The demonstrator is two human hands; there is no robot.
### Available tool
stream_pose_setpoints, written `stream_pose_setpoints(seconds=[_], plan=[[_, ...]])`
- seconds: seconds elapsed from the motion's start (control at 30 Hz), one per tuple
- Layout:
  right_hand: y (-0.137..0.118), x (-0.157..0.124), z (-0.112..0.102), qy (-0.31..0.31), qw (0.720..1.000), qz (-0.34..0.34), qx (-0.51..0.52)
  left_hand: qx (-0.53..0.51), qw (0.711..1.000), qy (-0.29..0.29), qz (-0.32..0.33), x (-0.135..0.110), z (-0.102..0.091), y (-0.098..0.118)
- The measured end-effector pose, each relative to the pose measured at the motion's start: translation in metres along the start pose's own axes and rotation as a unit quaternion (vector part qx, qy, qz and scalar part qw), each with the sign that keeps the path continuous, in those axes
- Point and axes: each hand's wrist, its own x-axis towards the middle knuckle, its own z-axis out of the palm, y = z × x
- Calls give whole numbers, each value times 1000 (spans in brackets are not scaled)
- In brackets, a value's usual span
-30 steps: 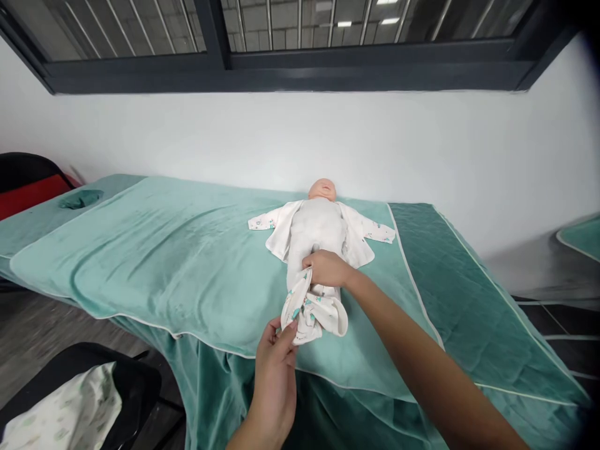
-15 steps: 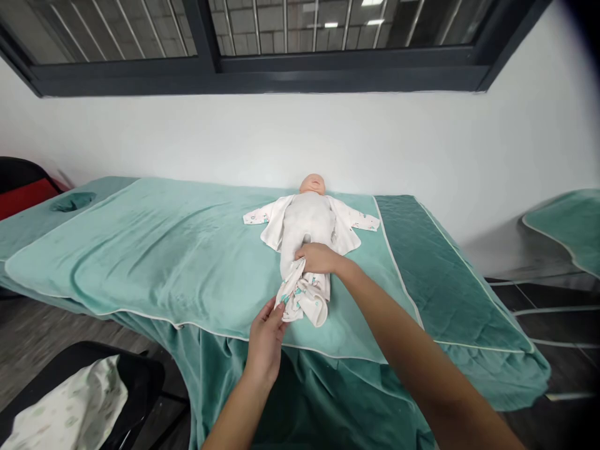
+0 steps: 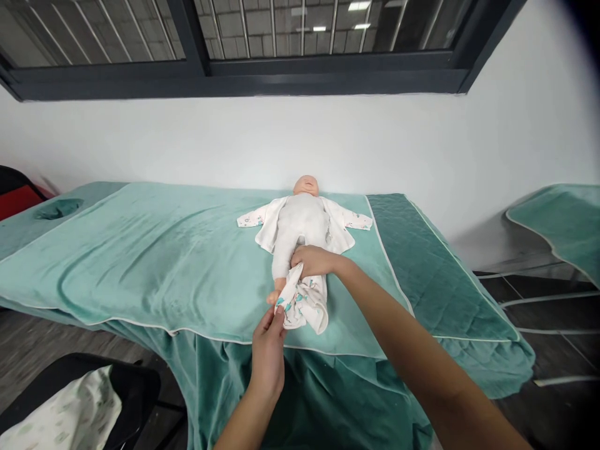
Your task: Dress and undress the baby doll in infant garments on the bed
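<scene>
A baby doll (image 3: 302, 219) lies on its back on a teal towel (image 3: 164, 256), head toward the wall, with an open white printed top spread under its arms. Bunched white printed trousers (image 3: 304, 303) sit around its lower legs, and one bare foot (image 3: 272, 297) sticks out on the left. My right hand (image 3: 313, 260) is closed on the upper edge of the trousers at the doll's thigh. My left hand (image 3: 268, 340) pinches the lower hem of the trousers next to the bare foot.
The towel covers a massage table (image 3: 435, 262) with a darker teal quilted cover on the right. A black chair (image 3: 126, 387) at the lower left holds a printed cloth (image 3: 60, 419). Another teal-covered table (image 3: 562, 219) shows at the right edge. A white wall runs behind.
The trousers have slid down the doll's left-side leg, baring its foot. Both hands kept their grip, and my view shifted slightly to the right.
</scene>
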Motion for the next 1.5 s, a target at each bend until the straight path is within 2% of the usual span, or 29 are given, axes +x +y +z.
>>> stream_pose_setpoints(seconds=[0.17,0.43,0.57,0.63,0.77,0.87,0.97,1.1,1.2,1.33,1.4,1.5], plan=[[2,0,2,33,999,-2,31,111,988,30,99,8,-1,1],[2,-2,5,51,997,4,49,53,994,46,78,8,-3,4],[0,-4,5,62,997,0,48,101,991,31,87,12,-7,5],[0,-5,4,55,997,-7,49,167,980,28,107,15,-9,8],[3,-5,2,41,997,-17,58,309,938,4,156,18,-9,18],[6,-4,3,38,998,-15,49,320,931,-17,173,21,-6,24],[8,-4,6,43,998,-13,38,278,946,-42,163,30,-5,31],[9,-4,9,59,997,-1,41,246,958,-106,103,45,-12,45],[6,-5,10,63,997,12,41,274,947,-155,60,51,-19,51],[2,-5,9,65,996,44,32,306,929,-197,62,48,-18,53],[1,-6,8,64,996,45,36,317,920,-221,59,47,-15,56],[3,-6,6,59,996,26,54,287,924,-254,10,51,-16,62]])
